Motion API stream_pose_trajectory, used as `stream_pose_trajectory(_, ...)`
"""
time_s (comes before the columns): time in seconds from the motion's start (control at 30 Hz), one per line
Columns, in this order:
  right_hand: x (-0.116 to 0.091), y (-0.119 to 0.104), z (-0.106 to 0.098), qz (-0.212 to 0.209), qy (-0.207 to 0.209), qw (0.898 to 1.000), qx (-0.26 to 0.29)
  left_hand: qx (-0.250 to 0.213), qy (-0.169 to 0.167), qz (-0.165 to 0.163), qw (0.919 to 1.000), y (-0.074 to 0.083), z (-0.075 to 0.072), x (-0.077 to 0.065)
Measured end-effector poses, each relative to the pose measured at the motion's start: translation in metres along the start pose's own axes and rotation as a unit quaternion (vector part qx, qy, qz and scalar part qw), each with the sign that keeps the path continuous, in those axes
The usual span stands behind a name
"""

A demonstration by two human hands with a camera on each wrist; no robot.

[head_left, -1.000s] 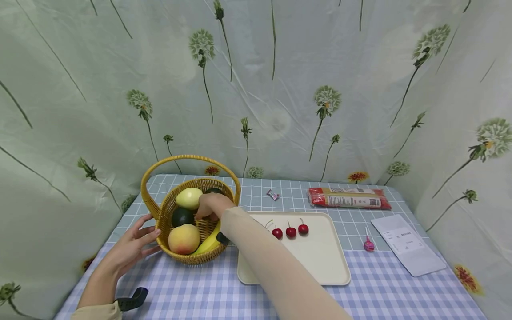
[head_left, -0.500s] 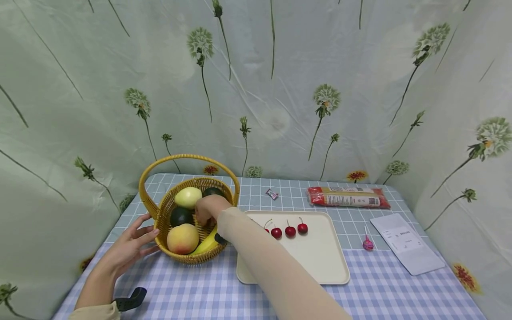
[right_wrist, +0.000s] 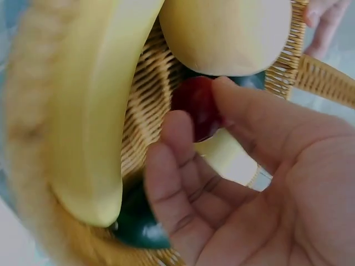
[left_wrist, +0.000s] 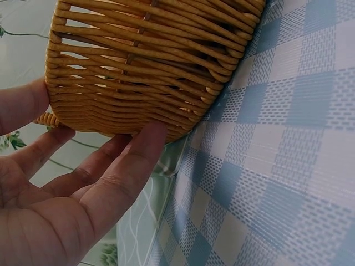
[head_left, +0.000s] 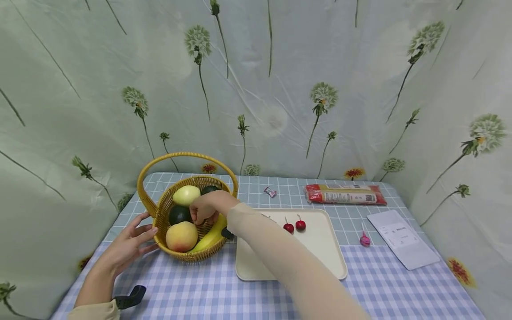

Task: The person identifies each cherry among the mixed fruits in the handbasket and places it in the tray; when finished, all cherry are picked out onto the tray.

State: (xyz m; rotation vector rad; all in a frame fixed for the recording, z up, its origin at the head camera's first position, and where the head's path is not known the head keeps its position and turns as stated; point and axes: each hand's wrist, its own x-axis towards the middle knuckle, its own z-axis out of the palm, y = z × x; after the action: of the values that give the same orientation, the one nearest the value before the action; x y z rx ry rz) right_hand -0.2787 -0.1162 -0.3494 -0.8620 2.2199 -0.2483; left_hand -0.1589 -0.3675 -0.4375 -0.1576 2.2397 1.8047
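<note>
A yellow wicker basket (head_left: pixel 200 254) with a tall handle stands at the left of the table. My right hand (head_left: pixel 210 206) reaches down inside it. In the right wrist view, a dark red cherry (right_wrist: pixel 194 105) is pinched between thumb and fingers, over the basket's woven bottom. Around that hand lie a peach (head_left: pixel 182 237), a banana (head_left: pixel 210 238), a pale yellow-green fruit (head_left: pixel 186 195) and two dark green fruits, one (head_left: pixel 179 215) beside the peach. The spread, fairly straight fingers of my left hand (head_left: pixel 130 244) touch the basket's left outer side, thumb near its rim.
Right of the basket lies a cream tray (head_left: pixel 316 262); two cherries (head_left: pixel 294 226) show on it, and my right forearm hides part. Behind are a wrapped candy (head_left: pixel 270 191) and a red-ended noodle packet (head_left: pixel 348 194). A lollipop (head_left: pixel 364 240) and a white pouch (head_left: pixel 403 240) lie farther right.
My right hand has shifted slightly left and lower inside the basket, and its forearm now covers more of the cherries on the tray. My left hand stays against the basket.
</note>
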Motion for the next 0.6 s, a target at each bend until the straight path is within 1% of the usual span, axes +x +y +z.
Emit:
stream_pose_trajectory(0.1,-0.007,0.008,-0.003,-0.052,0.007,0.999,0.002,0.000,-0.001,0.002,1.0000,0.002,0.000,0.000)
stream_pose_trajectory(0.17,-0.013,0.014,-0.004,-0.086,0.023,0.996,0.004,0.001,-0.002,0.004,1.0000,0.002,0.000,0.001)
stream_pose_trajectory(0.33,-0.037,0.028,-0.002,-0.162,0.070,0.984,0.016,0.008,-0.003,0.002,1.0000,0.003,0.000,0.000)
stream_pose_trajectory(0.47,-0.061,0.044,0.005,-0.203,0.098,0.973,0.048,0.013,-0.004,0.002,0.9999,0.001,0.000,-0.001)
stream_pose_trajectory(0.6,-0.086,0.064,0.014,-0.224,0.138,0.963,0.053,0.010,-0.004,0.000,0.9999,-0.001,0.001,-0.001)
